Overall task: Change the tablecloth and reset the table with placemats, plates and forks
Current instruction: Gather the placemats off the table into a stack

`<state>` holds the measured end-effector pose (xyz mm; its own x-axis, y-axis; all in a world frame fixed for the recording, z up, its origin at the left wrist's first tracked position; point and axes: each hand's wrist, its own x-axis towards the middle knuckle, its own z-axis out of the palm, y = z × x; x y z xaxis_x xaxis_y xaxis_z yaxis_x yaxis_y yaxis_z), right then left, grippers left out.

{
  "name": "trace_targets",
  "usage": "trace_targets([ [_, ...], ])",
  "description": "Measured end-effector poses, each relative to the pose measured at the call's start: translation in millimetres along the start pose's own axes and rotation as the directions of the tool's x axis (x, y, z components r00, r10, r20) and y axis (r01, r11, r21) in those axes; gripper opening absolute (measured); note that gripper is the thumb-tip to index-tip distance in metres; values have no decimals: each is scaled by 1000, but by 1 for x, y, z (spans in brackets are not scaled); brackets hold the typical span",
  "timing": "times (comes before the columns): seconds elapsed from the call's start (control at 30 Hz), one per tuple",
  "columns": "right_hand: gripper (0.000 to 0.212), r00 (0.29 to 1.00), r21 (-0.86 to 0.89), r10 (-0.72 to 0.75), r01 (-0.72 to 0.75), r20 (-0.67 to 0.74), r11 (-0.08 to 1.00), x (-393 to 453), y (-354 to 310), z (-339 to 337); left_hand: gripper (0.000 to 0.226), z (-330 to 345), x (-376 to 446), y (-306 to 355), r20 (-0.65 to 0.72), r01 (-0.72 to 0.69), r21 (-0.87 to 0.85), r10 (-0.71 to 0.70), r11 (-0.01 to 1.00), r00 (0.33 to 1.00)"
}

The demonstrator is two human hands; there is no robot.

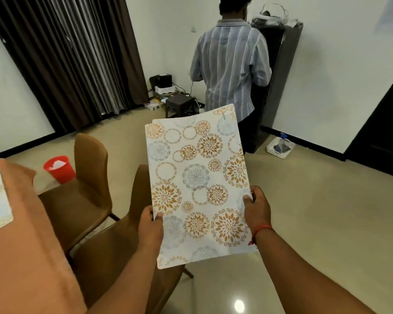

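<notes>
Gripping stacked placemats point(197, 177), left hand point(150, 225), right hand point(256, 207), thumbs on top

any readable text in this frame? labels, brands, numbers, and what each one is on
Small dark print near the far right corner of the placemats, held by the left hand and right hand: too small and blurred to read.
Spray bottle in the white tray on the floor: any label is too small to read.
No other text, numbers or signs can be seen.
</notes>
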<state>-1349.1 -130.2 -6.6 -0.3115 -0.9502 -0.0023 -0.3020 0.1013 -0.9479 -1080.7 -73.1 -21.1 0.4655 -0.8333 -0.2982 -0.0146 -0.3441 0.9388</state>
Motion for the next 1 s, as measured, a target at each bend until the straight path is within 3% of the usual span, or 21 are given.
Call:
trace_targets([
  [0.3,22,996,35,-26,23,85,999,173,-2,36,35,93,136,53,-23,21,-176,-25,984,999],
  [0.7,21,970,19,-19,15,243,1000,402,-47,126,15,181,334,137,-232,39,-238,-96,970,968],
  [0.83,22,914,17,-71,70,398,997,485,-55,184,12,195,396,148,-328,-20,-251,-66,968,942],
  [1.0,23,813,-8,-78,101,577,995,559,-72,246,18,202,438,162,-492,-15,-272,-125,962,862],
])
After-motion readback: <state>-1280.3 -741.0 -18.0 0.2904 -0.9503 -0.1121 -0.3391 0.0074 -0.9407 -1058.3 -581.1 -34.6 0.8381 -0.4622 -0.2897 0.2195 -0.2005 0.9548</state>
